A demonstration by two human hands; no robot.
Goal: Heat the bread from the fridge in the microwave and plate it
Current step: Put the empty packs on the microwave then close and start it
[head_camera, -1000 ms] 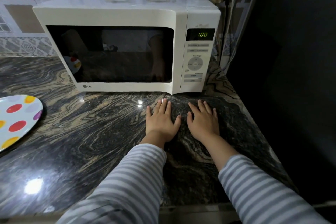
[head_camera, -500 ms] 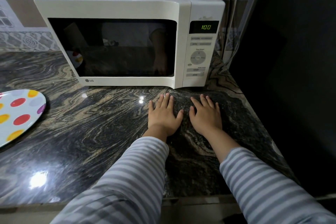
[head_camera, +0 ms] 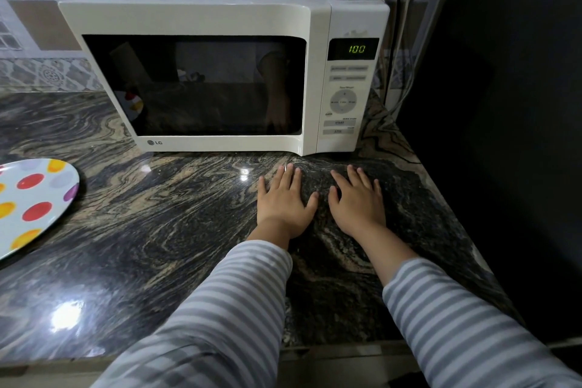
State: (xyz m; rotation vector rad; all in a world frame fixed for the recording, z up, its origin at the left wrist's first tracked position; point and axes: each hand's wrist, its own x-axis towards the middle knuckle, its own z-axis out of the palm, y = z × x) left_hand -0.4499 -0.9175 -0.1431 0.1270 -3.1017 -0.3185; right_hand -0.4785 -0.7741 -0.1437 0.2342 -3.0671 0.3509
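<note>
- Before the microwave (head_camera: 201, 85), both hands (head_camera: 285, 201) (head_camera: 357, 203) are lying flat on the surface (head_camera: 157, 230), fingers spread, holding nothing.
- Heating step seemingly waiting; next, pressing start.

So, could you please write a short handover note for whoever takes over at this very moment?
Left hand and right hand: both flat and empty on the counter, in front of the microwave.
Microwave door shut; display reads 100. The window is too dark to show bread inside.
Dotted plate sits at the counter's left edge, with nothing on its visible part.
Done: cannot confirm heating.
Left: take the bread out and plate it.
</note>
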